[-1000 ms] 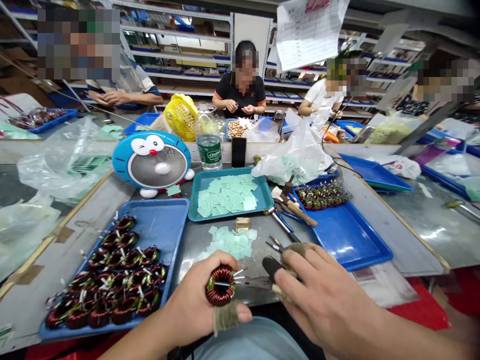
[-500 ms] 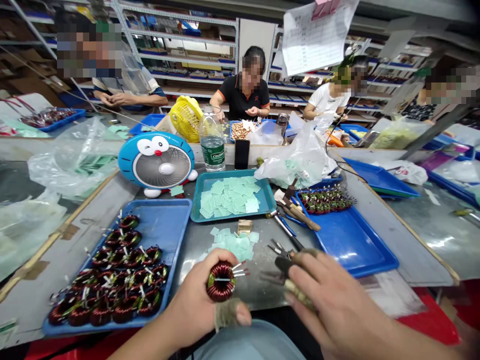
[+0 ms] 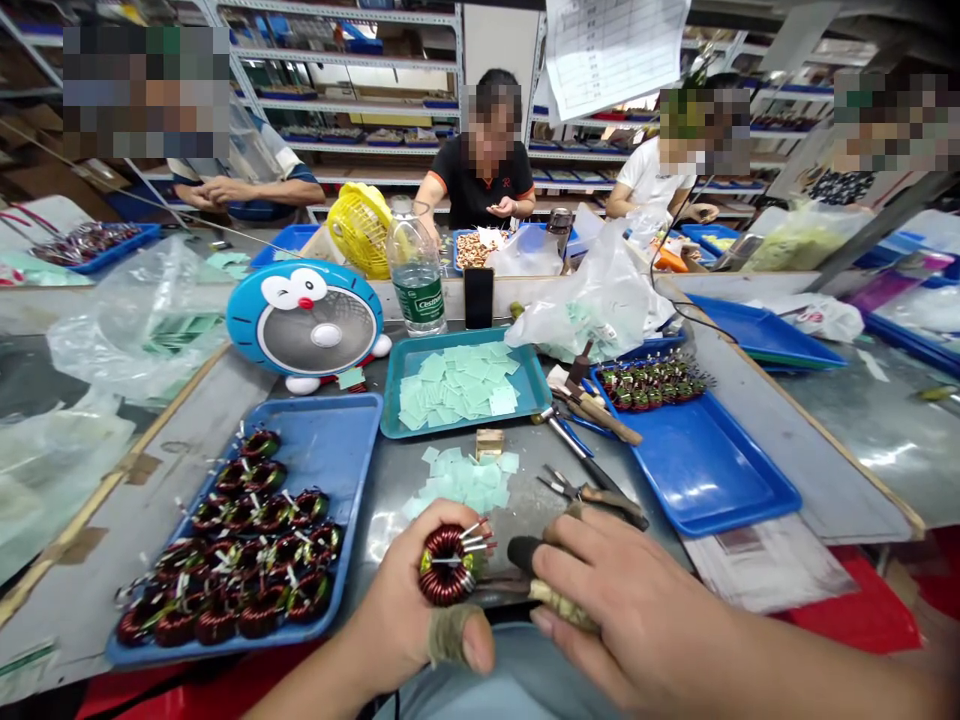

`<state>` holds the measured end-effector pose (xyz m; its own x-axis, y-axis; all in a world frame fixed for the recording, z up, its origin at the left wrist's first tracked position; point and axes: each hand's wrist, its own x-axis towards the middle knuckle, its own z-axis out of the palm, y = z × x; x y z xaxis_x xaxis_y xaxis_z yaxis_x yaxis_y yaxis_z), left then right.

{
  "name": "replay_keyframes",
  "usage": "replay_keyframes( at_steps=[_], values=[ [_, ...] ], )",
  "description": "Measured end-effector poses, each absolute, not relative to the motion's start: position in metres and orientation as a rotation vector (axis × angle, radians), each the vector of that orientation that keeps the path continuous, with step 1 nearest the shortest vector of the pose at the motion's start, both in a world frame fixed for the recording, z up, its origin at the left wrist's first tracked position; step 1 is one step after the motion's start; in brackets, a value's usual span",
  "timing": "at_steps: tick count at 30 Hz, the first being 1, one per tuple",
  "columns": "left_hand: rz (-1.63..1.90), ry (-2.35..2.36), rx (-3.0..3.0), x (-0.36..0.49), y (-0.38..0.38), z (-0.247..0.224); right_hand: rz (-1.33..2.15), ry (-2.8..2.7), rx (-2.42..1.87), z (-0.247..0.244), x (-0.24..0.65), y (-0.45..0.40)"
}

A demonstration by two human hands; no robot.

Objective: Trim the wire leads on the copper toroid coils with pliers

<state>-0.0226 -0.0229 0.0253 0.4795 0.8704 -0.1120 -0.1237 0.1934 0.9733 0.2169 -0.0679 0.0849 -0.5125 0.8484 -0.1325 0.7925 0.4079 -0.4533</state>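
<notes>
My left hand (image 3: 401, 590) grips a copper-wound toroid coil (image 3: 447, 565) with short wire leads sticking out to the right, and one of its fingers is wrapped in tan tape (image 3: 450, 635). My right hand (image 3: 630, 600) is shut around small pliers (image 3: 559, 603) with a tape-wrapped handle and a black handle tip, just right of the coil. The pliers' jaws are mostly hidden, and their metal part lies close under the leads. Whether they touch the leads I cannot tell.
A blue tray (image 3: 322, 440) of finished coils lies left of my hands, and a teal tray (image 3: 387, 420) holds pale green squares. More squares lie loose on the metal bench (image 3: 517, 530). Beyond stand a fan (image 3: 306, 320), a bottle (image 3: 415, 275), and a blue tray (image 3: 712, 470) with coils.
My right hand has moved left, closer to the coil, carrying the pliers. The coil has shifted slightly. A second pair of pliers on the bench now shows more fully.
</notes>
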Motion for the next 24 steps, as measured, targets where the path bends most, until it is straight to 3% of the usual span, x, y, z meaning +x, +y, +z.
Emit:
replay_keyframes(
  at_steps=[3,9,12,24],
  values=[
    [0.756,0.835,1.250,-0.024,-0.022,0.031,0.665,-2.587,-1.448,0.087,0.222,-0.070],
    [0.645,0.917,1.727,-0.025,-0.018,0.045,0.213,-2.746,-1.374,0.098,0.242,-0.077],
    [0.686,0.974,1.684,-0.024,-0.018,0.043,0.093,-2.692,-1.419,0.094,0.244,-0.078],
    [0.735,0.835,1.030,-0.026,-0.026,0.031,0.703,-2.509,-1.481,0.090,0.226,-0.071]
  ],
)
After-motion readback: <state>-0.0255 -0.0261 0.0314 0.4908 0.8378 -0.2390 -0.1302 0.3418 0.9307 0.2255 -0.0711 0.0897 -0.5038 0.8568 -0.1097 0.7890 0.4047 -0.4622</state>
